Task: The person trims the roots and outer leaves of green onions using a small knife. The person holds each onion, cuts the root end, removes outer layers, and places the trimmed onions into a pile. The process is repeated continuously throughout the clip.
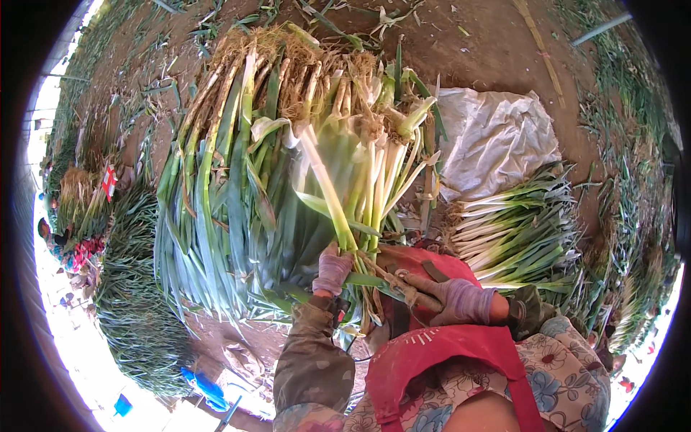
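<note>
My left hand [333, 269], in a purple glove with bare fingertips, is closed around the green upper part of a peeled leek [327, 186], its pale end pointing away from me. My right hand [459, 299], in a matching glove, grips a rod-like handle [426, 302] that looks wrapped or soiled; a thin brownish length runs from it toward the left hand. Several peeled white stalks [378, 178] stand beside the held leek. Beyond and to the left lies a large heap of untrimmed leeks [216, 140], roots facing away from me.
At the right, trimmed leeks [507, 232] lie in a row against a crumpled white woven sheet [496, 140]. More leek piles [140, 291] line the left. A person in patterned clothing [81, 251] is at the far left. Blue plastic [205, 389] lies at lower left.
</note>
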Demonstrator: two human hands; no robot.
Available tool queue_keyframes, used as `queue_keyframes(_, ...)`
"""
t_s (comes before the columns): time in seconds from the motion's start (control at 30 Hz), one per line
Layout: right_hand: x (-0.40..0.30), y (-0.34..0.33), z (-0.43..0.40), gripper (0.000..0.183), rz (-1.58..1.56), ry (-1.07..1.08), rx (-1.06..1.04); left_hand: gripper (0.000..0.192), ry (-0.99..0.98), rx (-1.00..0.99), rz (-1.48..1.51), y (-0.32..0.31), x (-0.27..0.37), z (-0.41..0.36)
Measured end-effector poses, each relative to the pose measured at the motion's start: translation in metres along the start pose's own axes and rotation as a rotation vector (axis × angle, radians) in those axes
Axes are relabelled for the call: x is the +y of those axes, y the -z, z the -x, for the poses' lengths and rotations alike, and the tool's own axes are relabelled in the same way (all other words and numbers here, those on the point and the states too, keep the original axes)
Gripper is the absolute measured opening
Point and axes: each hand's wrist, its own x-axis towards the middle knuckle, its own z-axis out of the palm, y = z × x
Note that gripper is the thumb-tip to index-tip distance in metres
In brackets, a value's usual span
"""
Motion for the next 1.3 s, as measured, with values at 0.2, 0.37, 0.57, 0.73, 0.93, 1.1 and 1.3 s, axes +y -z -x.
queue_keyframes(0.2,-0.009,0.008,-0.004,0.091,-0.029,-0.072,-0.099,0.025,0.097,0.001,0.379,-0.002,0.004,-0.001)
queue_keyframes(0.37,-0.02,0.018,-0.013,0.079,0.008,-0.077,-0.154,0.028,0.127,0.034,0.547,-0.024,-0.01,-0.009)
queue_keyframes(0.57,-0.02,0.019,-0.02,0.087,-0.038,-0.306,-0.125,0.034,0.016,0.005,0.51,-0.036,0.007,-0.006)
queue_keyframes(0.73,0.0,0.007,-0.023,0.094,-0.012,-0.199,-0.061,0.039,-0.058,-0.02,0.245,-0.029,0.005,-0.014)
queue_keyframes(0.93,0.011,0.002,-0.019,0.089,0.11,0.021,0.048,0.033,-0.047,0.0,0.121,-0.03,0.008,-0.026)
queue_keyframes(1.1,-0.014,0.016,-0.018,0.095,-0.047,-0.156,-0.085,0.029,0.046,0.058,0.149,-0.024,-0.006,-0.039)
queue_keyframes(1.3,-0.01,0.012,-0.022,0.107,0.086,-0.058,-0.018,0.036,0.083,-0.055,0.59,-0.028,0.005,-0.035)
